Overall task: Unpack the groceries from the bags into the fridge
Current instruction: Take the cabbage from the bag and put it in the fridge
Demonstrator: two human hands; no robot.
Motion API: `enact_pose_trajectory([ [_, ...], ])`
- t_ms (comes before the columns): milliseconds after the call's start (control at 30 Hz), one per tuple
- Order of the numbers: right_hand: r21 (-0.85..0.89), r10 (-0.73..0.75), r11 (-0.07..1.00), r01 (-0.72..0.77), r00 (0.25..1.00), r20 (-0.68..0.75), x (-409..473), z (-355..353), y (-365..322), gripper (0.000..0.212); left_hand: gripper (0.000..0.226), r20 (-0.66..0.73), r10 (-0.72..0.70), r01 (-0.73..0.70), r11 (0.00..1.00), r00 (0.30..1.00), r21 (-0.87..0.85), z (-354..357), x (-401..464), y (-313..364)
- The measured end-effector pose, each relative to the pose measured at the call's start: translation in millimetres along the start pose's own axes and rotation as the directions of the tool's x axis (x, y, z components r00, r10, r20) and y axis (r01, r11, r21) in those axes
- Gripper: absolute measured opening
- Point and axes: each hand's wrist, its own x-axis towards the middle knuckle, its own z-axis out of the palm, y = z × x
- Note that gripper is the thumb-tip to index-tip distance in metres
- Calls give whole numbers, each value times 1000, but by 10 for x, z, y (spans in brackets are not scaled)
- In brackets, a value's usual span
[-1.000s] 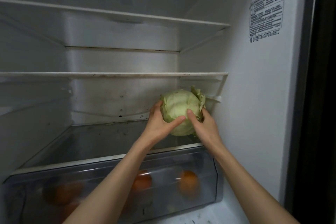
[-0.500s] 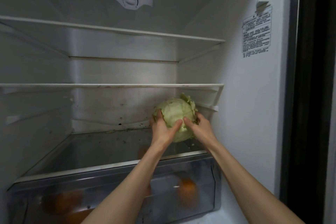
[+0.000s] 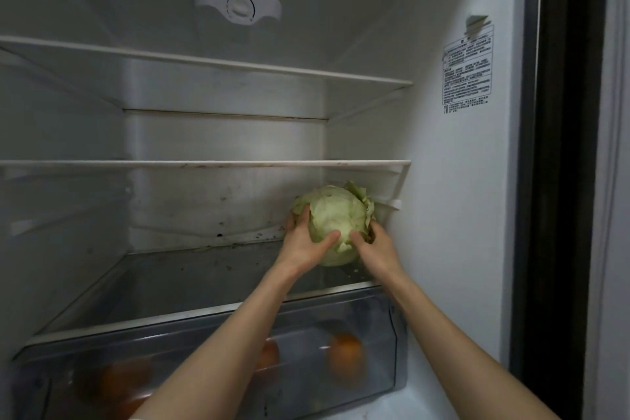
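2 hands (image 3: 303,245) (image 3: 376,251) – 1 cabbage (image 3: 335,220)

Printed label (image 3: 467,74) stuck on fridge right inner wall (image 3: 443,181), near top. White with dark border, several blocks of small dense print, looked like Chinese characters, too small and blurred to read. Heading line at top of label, unreadable. Small mark or symbol at lower left corner under border, not legible. Thermostat dial (image 3: 240,7) on white housing at back upper wall, tiny marks round rim, no numbers made out. No brand name or logo seen on shelves or on crisper drawer (image 3: 375,317). No other readable text, numbers or signs anywhere in view.
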Motion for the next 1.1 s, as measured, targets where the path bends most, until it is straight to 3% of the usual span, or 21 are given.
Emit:
enact_pose_trajectory([
  [600,-202,-28,979,40,998,62,-406,-124,-110,45,88,112,-20,5,991,994,136,-100,-320,-82],
  [833,-288,-89,952,100,995,52,-463,-284,-174,48,78,89,-9,-10,976,996,216,-232,-387,15],
  [967,-531,-275,794,297,954,122,-519,-314,-294,69,71,6,73,-66,869,997,491,-385,-603,176],
  [1100,-670,-376,599,438,893,248,-750,-329,-470,67,69,-57,148,-66,710,987,701,-588,-927,341],
])
